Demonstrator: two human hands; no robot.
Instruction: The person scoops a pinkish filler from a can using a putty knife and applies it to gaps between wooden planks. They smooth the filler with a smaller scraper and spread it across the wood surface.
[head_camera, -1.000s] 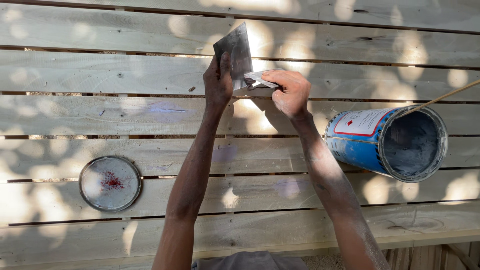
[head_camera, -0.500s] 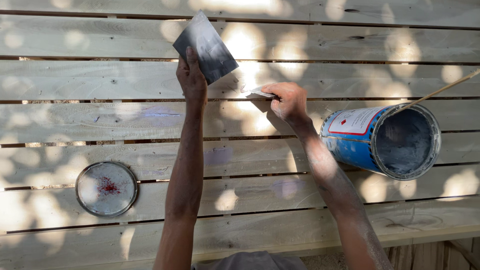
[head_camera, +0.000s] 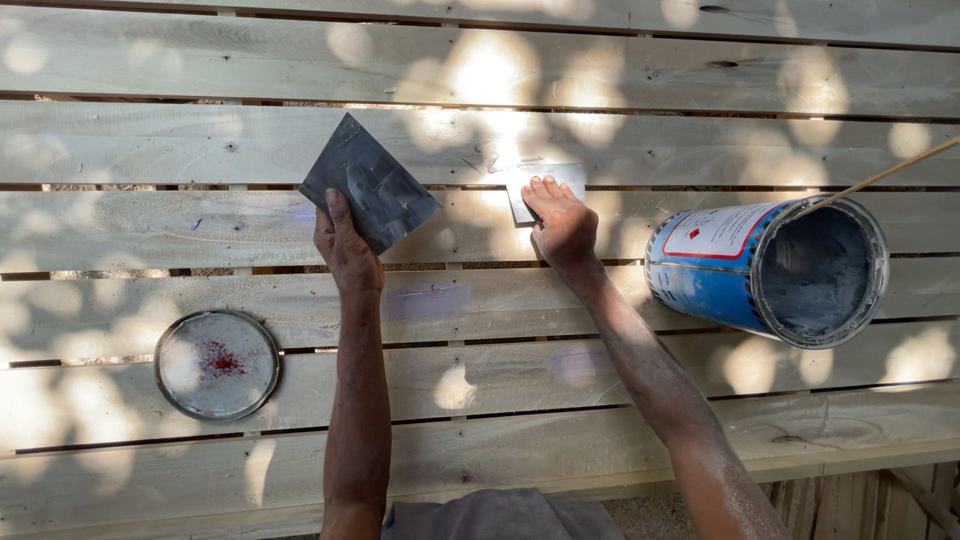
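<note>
A: Far left, what's on the boards?
B: Round metal lid, lying flat on the pale wood planks, red smear near its middle. Nothing touching it, well apart from both hands.

A: Next over, L hand?
B: Left hand is up w/ fingers clamped on the lower corner of a dark square plate. Plate sits tilted like a diamond, grey smears on its face, over the gap btw two planks.

A: And the R hand?
B: Right hand, just right of the plate, not touching it. Fingers together, pressed flat on a small pale blade against the plank. Blade's laid flat on the wood, sunlit; can't tell if there's a handle under the palm.

A: Far right?
B: Blue paint can on its side, open mouth facing right, grey coating inside, white-and-red label on top. Thin stick angles up from its rim. Can's near the R forearm, apart from it.
</note>
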